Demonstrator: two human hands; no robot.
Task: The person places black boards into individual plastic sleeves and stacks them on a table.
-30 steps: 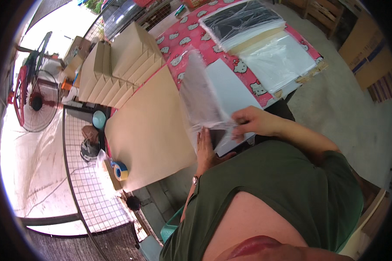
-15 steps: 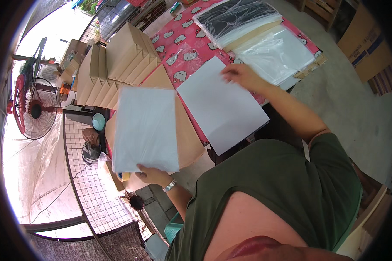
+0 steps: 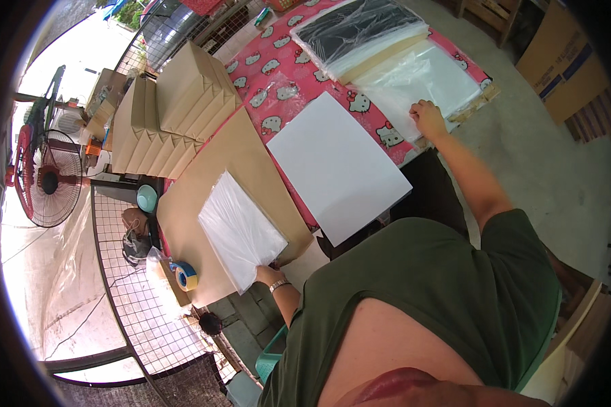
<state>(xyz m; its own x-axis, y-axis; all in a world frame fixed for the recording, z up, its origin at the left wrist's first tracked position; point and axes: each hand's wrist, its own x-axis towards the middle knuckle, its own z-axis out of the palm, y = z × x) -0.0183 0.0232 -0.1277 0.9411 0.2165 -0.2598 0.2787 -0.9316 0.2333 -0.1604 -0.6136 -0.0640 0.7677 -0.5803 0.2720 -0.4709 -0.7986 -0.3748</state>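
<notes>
My left hand (image 3: 269, 275) is closed on the near corner of a clear plastic bag (image 3: 241, 230) that looks white. Creases in the bag gather toward my grip, and my fingertips are partly hidden beneath it. The bag lies slanted over a sheet of brown kraft paper (image 3: 183, 234). To its right is a stack of white paper (image 3: 339, 166), its near corner reaching past the table edge. My right hand (image 3: 428, 121) is at the near edge of a pile of clear plastic bags (image 3: 424, 78), fingers slightly bent and apart, with nothing visible in them.
Several brown paper-wrapped packs (image 3: 183, 102) are stacked at the far left. A dark plastic-wrapped pack (image 3: 356, 34) sits at the back of the pink patterned tablecloth (image 3: 258, 98). A tape roll (image 3: 184, 277) rests by the left edge. A fan (image 3: 47, 180) stands farther left; cardboard boxes (image 3: 563, 61) are right.
My right hand has moved right, from above the white paper to the plastic bags. The bag in my left hand has tilted and shifted right and nearer, baring more kraft paper and the tape roll.
</notes>
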